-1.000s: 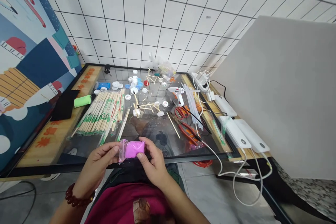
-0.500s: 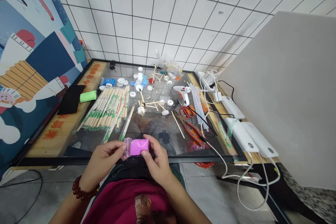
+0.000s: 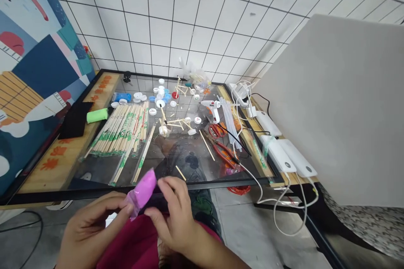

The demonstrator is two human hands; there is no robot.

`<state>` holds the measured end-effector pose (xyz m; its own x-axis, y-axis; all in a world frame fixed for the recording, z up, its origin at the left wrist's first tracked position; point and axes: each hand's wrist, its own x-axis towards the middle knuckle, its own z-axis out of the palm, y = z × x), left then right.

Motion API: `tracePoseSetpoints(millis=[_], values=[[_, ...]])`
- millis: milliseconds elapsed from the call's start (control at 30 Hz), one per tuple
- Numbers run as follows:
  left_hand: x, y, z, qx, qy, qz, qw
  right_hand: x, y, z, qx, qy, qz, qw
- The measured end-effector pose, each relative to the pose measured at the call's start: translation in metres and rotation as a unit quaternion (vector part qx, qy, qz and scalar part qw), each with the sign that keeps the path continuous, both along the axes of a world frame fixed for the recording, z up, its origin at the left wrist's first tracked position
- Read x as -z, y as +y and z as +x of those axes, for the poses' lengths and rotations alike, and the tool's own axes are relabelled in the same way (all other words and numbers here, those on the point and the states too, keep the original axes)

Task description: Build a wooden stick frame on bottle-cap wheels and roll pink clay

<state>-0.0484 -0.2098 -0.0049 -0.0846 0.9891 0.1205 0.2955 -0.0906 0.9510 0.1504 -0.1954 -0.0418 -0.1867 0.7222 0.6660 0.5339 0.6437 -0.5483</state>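
Observation:
A pink packet (image 3: 145, 188) in clear wrapping tilts up over the table's front edge. My left hand (image 3: 97, 222) pinches its lower, crinkled end. Just right of the packet is my right hand (image 3: 175, 210), thumb and fingers apart, holding nothing. Wrapped chopsticks (image 3: 121, 130) lie in a dense row at the left of the table. Beyond my hands, small stick frames (image 3: 175, 124) stand among white bottle caps (image 3: 160, 103). A short loose stick (image 3: 181, 172) lies near the front edge.
At the right lie a white glue gun (image 3: 212, 108), clear glue sticks (image 3: 229, 122), red-handled pliers (image 3: 224, 153) and red scissors (image 3: 217, 130). White power banks (image 3: 280, 155) with cables line the right edge. A green roll (image 3: 97, 115) and black cloth (image 3: 75, 121) are at the left.
My right hand has let go of the pink packet and opened. My left hand has moved left and down, and the packet has turned from level to steeply tilted. The view has shifted slightly.

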Motion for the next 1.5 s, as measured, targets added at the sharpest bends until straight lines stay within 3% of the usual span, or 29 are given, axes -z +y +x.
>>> tracePoseSetpoints(millis=[100, 167, 300, 367, 467, 567, 667, 767, 867, 1067, 1267, 1500], values=[[0.001, 0.000, 0.006, 0.003, -0.007, 0.000, 1.000, -0.009, 0.005, 0.005, -0.041, -0.001, 0.036, 0.999], [0.003, 0.000, 0.009, -0.002, -0.015, -0.005, 1.000, -0.013, 0.012, 0.017, -0.018, -0.038, 0.030, 0.999], [0.005, 0.002, 0.008, -0.013, -0.057, -0.010, 0.998, -0.010, 0.030, 0.048, 0.129, -0.178, -0.058, 0.974], [0.004, 0.003, 0.008, 0.019, -0.070, -0.021, 0.997, -0.004, 0.040, 0.055, 0.142, -0.247, -0.110, 0.952], [-0.001, 0.003, 0.015, 0.072, -0.089, -0.056, 0.992, 0.005, 0.057, 0.049, 0.117, -0.273, -0.165, 0.940], [-0.006, -0.001, 0.026, 0.069, -0.127, -0.108, 0.984, 0.003, 0.071, 0.035, 0.090, -0.223, -0.171, 0.956], [-0.006, -0.004, 0.032, 0.034, -0.145, -0.124, 0.981, -0.014, 0.068, 0.026, 0.060, -0.072, -0.151, 0.984], [-0.002, -0.002, 0.030, 0.019, -0.108, -0.065, 0.992, -0.033, 0.044, 0.022, -0.039, 0.059, -0.167, 0.983], [-0.001, 0.006, 0.030, 0.031, -0.025, 0.022, 0.999, -0.037, 0.020, 0.017, -0.118, 0.070, -0.179, 0.974], [-0.011, 0.015, 0.035, 0.072, 0.138, 0.166, 0.974, -0.025, 0.011, 0.013, -0.106, 0.088, -0.197, 0.971], [-0.003, 0.014, 0.040, 0.076, 0.191, 0.236, 0.950, -0.028, 0.007, 0.012, -0.077, 0.068, -0.138, 0.985], [0.002, 0.017, 0.052, 0.089, 0.173, 0.199, 0.961, -0.020, 0.014, 0.015, -0.049, 0.057, -0.133, 0.988]])
